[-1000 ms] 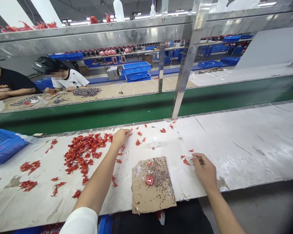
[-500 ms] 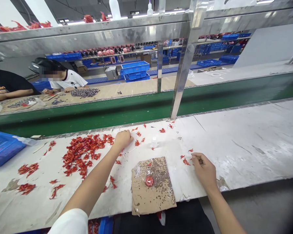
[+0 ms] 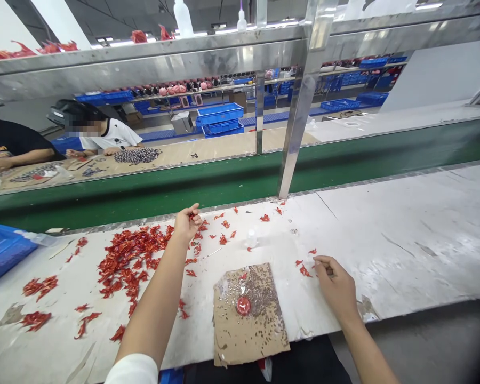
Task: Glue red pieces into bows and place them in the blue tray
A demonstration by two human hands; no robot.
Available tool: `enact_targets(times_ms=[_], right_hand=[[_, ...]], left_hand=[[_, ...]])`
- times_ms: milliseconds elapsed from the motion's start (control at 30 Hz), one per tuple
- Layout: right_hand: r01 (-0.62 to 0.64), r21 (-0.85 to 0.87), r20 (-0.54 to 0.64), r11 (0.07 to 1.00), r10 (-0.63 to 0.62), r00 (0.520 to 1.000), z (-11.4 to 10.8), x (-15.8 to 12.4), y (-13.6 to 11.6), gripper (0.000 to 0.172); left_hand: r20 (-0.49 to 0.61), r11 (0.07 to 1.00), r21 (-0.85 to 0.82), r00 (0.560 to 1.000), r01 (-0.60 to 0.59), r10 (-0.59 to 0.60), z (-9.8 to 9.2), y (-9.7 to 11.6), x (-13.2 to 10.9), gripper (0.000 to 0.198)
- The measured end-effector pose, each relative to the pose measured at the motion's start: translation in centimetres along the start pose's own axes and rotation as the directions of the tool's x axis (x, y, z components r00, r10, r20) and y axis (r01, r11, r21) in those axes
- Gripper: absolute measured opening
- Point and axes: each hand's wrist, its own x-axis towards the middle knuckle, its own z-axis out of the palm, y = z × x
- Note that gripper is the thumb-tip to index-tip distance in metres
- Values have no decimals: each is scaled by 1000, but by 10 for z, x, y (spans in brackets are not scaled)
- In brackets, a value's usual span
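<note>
Red scraps [image 3: 130, 256], likely foil, around hands [image 3: 187, 224] [image 3: 336, 290]

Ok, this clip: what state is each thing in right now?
Left hand: raised, fingers pinching a red piece.
Right hand: fingers pinched, anything held too small to tell.
Red pieces: loosely heaped, others scattered.
Cardboard: flat on the bench, speckled.
Red disc: lying on the cardboard.
Small bottle: upright.
Blue crate: partly out of frame.
</note>
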Motion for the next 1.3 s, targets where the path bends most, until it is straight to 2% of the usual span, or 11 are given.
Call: enact_targets(times_ms=[167,333,567,833,933,1033,1100,1167,1200,1233,1300], right_hand=[[-2,-26,1,1000,2,1000,0,1,1,29],[-25,-32,10,999,26,1000,0,2,1,29],[-15,-49,24,999,16,1000,2,3,6,29],[31,-32,35,999,-30,999,3,4,4,28],[29,-19,39,999,-29,999,4,5,5,26],[20,17,33,1000,-21,999,5,6,3,23],[27,91,20,995,-29,999,5,6,0,21],[24,174,-7,984,-23,1000,4,6,-5,20],[16,207,-23,978,-11,1000,3,6,-7,20],[4,230,-40,973,6,999,2,5,-8,20],[-20,258,-72,966,40,997,0,4,-9,22]], left_hand=[[97,963,253,992,-98,76,24,7,-1,37],[190,830,513,972,-220,140,48,14,5,44],[268,666,695,957,-271,110,72,16,22,44],[228,605,761,969,-235,90,65,29,25,33],[183,618,756,977,-214,114,51,48,18,41],[168,643,720,964,-262,204,44,84,-12,57],[215,648,671,931,-360,294,54,114,-49,60],[343,626,585,857,-515,385,79,144,-94,53],[434,601,518,792,-609,429,95,158,-116,49],[550,545,432,689,-718,471,114,169,-136,46],[642,506,335,585,-795,495,152,186,-165,40]])
